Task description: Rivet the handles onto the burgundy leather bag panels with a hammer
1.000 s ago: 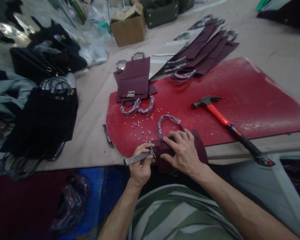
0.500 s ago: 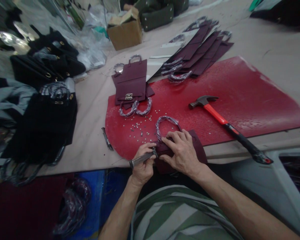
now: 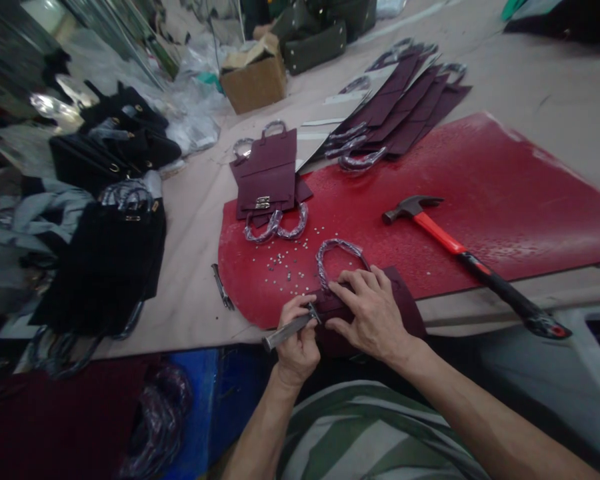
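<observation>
My left hand is closed around a metal punch-like tool, its thick round end pointing toward my lower left. The tool's narrower end meets the left side of a maroon bag panel at the table's front edge. Over that panel lies my right hand, fingers bent and thumb apart, holding it down near the base of a plastic-wrapped handle. The handle loops up onto the red mat. Both hands partly cover the panel, so the exact contact point is hidden.
A claw hammer lies at right, its grip over the table edge. Small metal studs are scattered on the mat. Maroon panels lie beyond, with more stacked behind. Black bags and a cardboard box sit left and back.
The whole view has shifted slightly, so things appear a little further right and lower. Both hands keep about the same hold on the punch-like tool and the maroon bag panel.
</observation>
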`<state>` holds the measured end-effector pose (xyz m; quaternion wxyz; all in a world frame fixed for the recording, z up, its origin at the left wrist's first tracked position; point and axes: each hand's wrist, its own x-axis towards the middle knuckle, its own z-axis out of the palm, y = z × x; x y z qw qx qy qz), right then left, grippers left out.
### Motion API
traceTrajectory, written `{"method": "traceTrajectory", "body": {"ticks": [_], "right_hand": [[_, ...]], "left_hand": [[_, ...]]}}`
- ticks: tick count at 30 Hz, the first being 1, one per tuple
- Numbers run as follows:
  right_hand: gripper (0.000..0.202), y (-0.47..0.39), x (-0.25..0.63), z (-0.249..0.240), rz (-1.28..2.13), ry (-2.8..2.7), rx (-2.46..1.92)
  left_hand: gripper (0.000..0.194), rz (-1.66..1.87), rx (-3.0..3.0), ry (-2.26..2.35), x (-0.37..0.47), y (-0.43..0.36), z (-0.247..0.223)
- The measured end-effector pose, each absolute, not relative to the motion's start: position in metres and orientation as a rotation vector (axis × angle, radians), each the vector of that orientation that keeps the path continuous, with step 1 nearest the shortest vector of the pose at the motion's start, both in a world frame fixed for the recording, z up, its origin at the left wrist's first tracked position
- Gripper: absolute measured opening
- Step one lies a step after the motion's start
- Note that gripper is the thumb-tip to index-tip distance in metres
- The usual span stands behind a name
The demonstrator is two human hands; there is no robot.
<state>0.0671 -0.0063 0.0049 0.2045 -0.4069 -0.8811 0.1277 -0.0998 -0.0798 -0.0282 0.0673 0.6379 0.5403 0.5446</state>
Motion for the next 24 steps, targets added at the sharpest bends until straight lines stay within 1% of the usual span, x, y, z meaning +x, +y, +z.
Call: {"method": "traceTrajectory", "body": {"ticks": [14, 19, 21, 24], "right_hand": [[0.059, -0.007, 0.067, 0.005, 0.363, -2.449, -1.146], [0.061, -0.007, 0.067, 0.007, 0.351, -2.466, -1.15], [0.059, -0.005, 0.064, 0.007, 0.337, -2.474, -1.138], [0.051, -0.002, 0.057, 0.008, 0.335, -2.476, -1.119]], "left_hand": [[0.011, 1.445, 1.97, 1.474, -0.115, -0.064, -0.016], [0.011, 1.398, 1.968, 1.536, -0.111, -0.062, -0.015], [0.012, 1.41, 1.997, 1.556, -0.11, -0.061, -0.014], [0.014, 1.419, 2.065, 1.532, -0.111, -0.057, -0.014]]}}
